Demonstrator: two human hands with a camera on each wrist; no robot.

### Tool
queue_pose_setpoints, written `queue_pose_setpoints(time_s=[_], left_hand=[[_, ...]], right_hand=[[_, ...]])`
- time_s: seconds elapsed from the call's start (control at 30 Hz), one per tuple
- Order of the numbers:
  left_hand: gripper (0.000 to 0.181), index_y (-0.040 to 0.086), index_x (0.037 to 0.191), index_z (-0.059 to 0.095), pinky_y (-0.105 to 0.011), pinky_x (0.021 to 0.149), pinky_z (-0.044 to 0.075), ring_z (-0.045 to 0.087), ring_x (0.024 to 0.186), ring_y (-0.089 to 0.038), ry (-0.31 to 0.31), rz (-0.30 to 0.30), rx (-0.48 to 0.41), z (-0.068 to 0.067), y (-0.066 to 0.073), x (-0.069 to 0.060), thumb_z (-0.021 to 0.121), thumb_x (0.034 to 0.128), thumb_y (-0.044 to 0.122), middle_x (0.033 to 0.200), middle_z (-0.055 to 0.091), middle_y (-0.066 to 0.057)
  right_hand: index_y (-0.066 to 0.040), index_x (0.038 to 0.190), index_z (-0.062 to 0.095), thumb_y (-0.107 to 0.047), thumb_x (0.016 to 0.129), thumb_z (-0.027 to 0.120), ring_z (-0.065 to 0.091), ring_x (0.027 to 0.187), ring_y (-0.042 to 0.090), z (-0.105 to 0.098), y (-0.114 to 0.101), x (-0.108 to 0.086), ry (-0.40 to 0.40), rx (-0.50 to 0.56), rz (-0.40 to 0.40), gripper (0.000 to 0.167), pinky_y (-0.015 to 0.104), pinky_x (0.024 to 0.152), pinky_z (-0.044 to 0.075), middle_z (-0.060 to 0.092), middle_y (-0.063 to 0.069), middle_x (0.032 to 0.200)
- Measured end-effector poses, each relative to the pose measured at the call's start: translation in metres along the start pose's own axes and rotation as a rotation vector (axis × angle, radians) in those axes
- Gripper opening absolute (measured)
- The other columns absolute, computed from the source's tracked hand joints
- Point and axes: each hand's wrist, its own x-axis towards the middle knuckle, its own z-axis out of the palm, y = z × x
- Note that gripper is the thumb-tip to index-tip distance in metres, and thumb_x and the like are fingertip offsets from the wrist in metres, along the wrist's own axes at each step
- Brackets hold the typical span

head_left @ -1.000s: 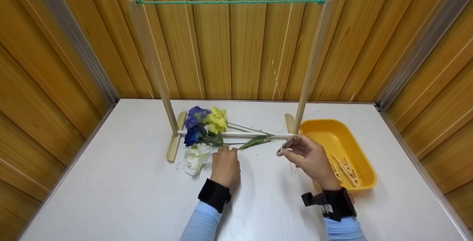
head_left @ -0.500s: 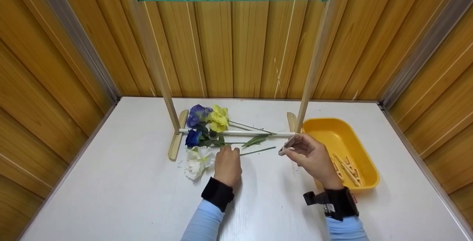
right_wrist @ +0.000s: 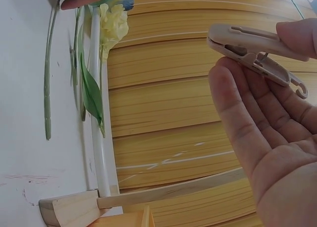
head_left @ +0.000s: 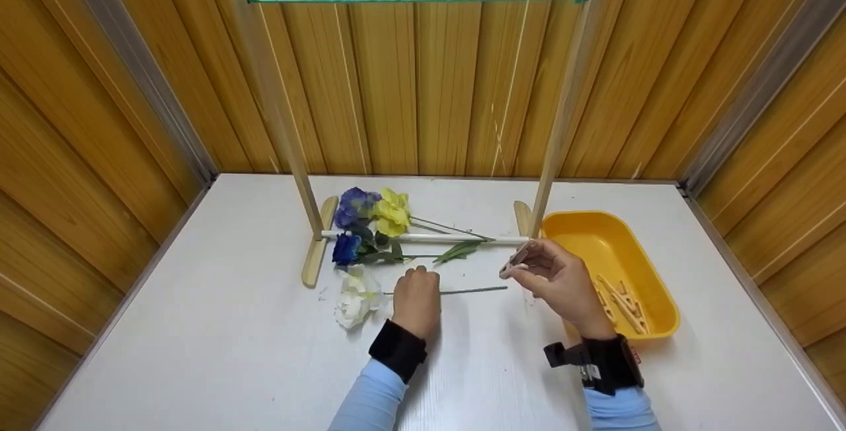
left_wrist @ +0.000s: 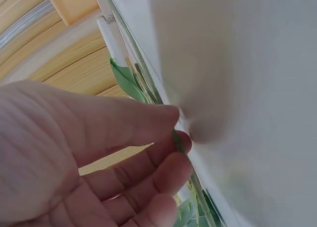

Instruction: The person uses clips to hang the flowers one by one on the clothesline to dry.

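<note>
My left hand [head_left: 418, 300] pinches the green stem [head_left: 472, 290] of a white artificial flower [head_left: 357, 299], low over the white table. In the left wrist view, thumb and fingertips meet around that stem [left_wrist: 197, 187]. My right hand [head_left: 562, 285] holds a beige plastic clothespin [head_left: 514, 262] between thumb and fingers, to the right of the stem's end. The right wrist view shows the clothespin [right_wrist: 252, 43] with a small hook at one end. Behind my left hand lie a dark blue flower [head_left: 346, 248], a purple flower [head_left: 355, 206] and a yellow flower [head_left: 392, 211].
A wooden stand with two posts [head_left: 554, 133] carries a green cord [head_left: 423, 0] across its top and a white bar [head_left: 429, 238] at its base. At the right sits a yellow tray [head_left: 651, 266] with several clothespins [head_left: 621, 305]. Wood-patterned walls [head_left: 443, 87] surround the table.
My left hand has drawn the white flower toward me and slightly right, away from the other flowers; its stem now shows separately. My right hand stays nearly still with the clothespin.
</note>
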Motion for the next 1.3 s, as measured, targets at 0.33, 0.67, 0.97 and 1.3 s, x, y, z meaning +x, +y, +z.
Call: queue_pose_setpoints(time_s=[0.33,0.67,0.97,1.3], left_hand=[[0.014,0.008,0.074,0.078,-0.036,0.054,0.054,0.064,0.062,-0.023,-0.033,0.044,-0.037,-0.001,0.001,0.0,0.071,0.0811,-0.002,0.067,0.065,-0.008],[0.016,0.011,0.077,0.075,-0.035,0.057,0.053,0.064,0.068,-0.023,-0.009,0.137,-0.061,-0.002,-0.001,0.005,0.073,0.0748,-0.006,0.075,0.066,-0.006],[0.017,0.009,0.08,0.069,-0.032,0.06,0.051,0.06,0.069,-0.022,0.167,0.143,-0.181,-0.017,-0.002,0.013,0.077,0.0794,-0.006,0.078,0.058,-0.005],[0.022,0.009,0.091,0.054,-0.032,0.054,0.044,0.052,0.062,-0.021,0.324,0.148,-0.362,-0.033,-0.004,0.021,0.072,0.092,-0.002,0.078,0.053,-0.005]], right_hand=[[0.008,0.111,0.065,0.014,0.085,0.074,0.074,0.089,0.012,-0.002,-0.002,-0.001,0.012,-0.032,0.023,0.028,0.018,0.06,0.052,0.071,0.02,0.098],[0.008,0.109,0.065,0.012,0.086,0.074,0.074,0.084,0.016,-0.003,-0.006,0.0,0.024,-0.034,0.04,0.025,0.02,0.052,0.051,0.071,0.018,0.097],[0.01,0.107,0.065,0.015,0.085,0.074,0.073,0.091,0.02,-0.003,-0.007,0.0,0.029,-0.017,0.008,0.024,0.023,0.078,0.059,0.07,0.02,0.097],[0.01,0.106,0.064,0.016,0.085,0.072,0.073,0.091,0.017,-0.004,-0.008,0.0,0.04,-0.014,0.0,0.023,0.024,0.082,0.059,0.07,0.021,0.097]])
